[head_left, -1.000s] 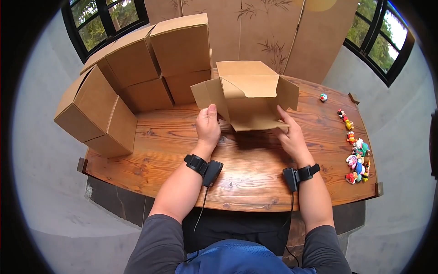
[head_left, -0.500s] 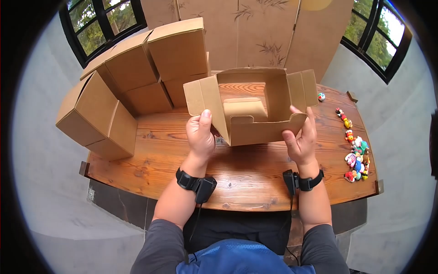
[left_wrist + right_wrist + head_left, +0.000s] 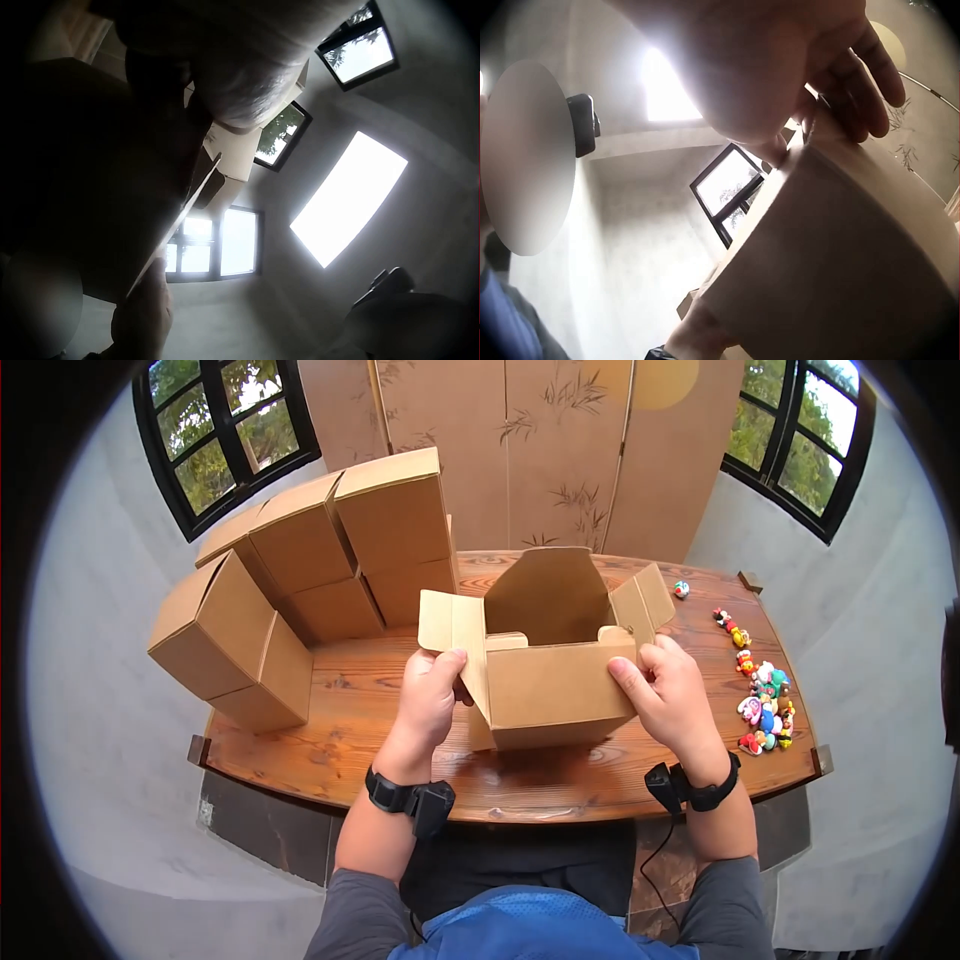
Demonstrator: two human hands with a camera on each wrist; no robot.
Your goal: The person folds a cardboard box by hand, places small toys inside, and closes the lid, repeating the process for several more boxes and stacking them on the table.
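A brown cardboard box (image 3: 555,685) hangs over the table in the head view, its top open and side flaps spread outward. My left hand (image 3: 432,695) grips its left side by the flap (image 3: 452,622), thumb on the near face. At the right front corner my right hand (image 3: 672,695) pinches the wall, thumb in front and fingers behind, beside the right flap (image 3: 643,603). The right wrist view shows that hand (image 3: 780,60) above a shaded box wall (image 3: 825,240). In the left wrist view the box (image 3: 75,165) is mostly dark.
Closed cardboard boxes (image 3: 390,510) stand stacked in twos at the back left of the wooden table (image 3: 360,700). Several small toy figures (image 3: 768,705) lie along the right edge, with a small ball-like toy (image 3: 682,589) farther back. Behind stands a folding screen (image 3: 450,490).
Both hands have turned the box so its front wall faces me, and brought it lower and nearer. The right hand has shifted its hold to the right front corner. The head view has shifted slightly.
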